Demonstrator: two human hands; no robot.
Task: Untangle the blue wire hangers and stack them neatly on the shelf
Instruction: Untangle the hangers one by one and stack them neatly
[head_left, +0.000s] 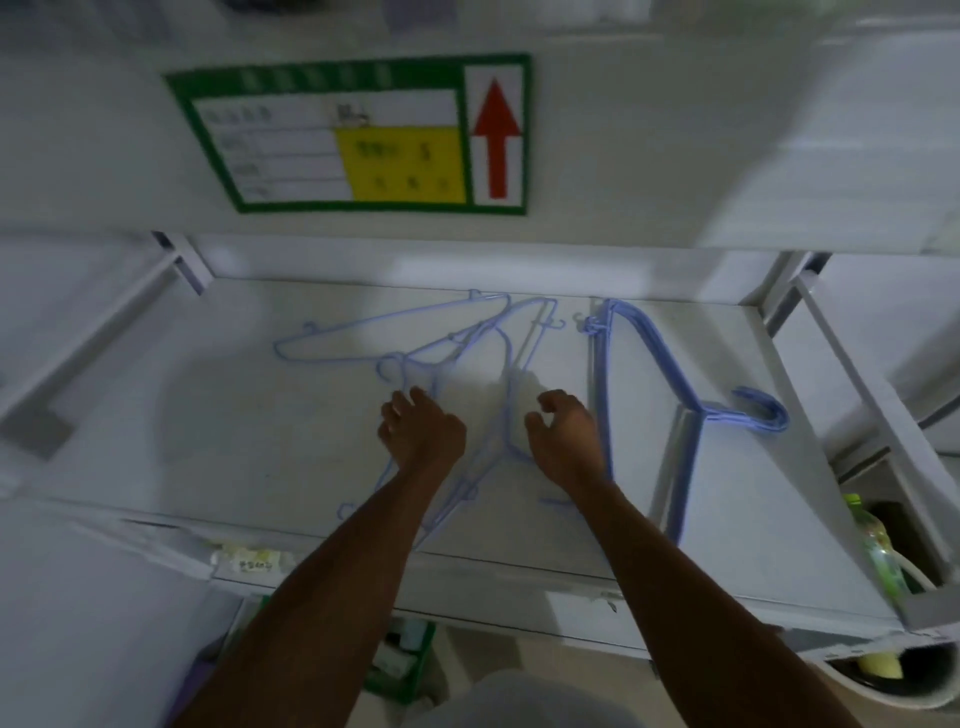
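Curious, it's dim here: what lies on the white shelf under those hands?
Tangled thin blue wire hangers, partly hidden by the left hand and right hand; a neat stack of blue hangers lies to their right.

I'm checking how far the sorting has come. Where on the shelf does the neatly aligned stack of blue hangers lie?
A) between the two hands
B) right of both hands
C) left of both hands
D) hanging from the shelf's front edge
B: the aligned stack lies flat to the right of the right hand, while the tangled hangers sprawl around the left hand.
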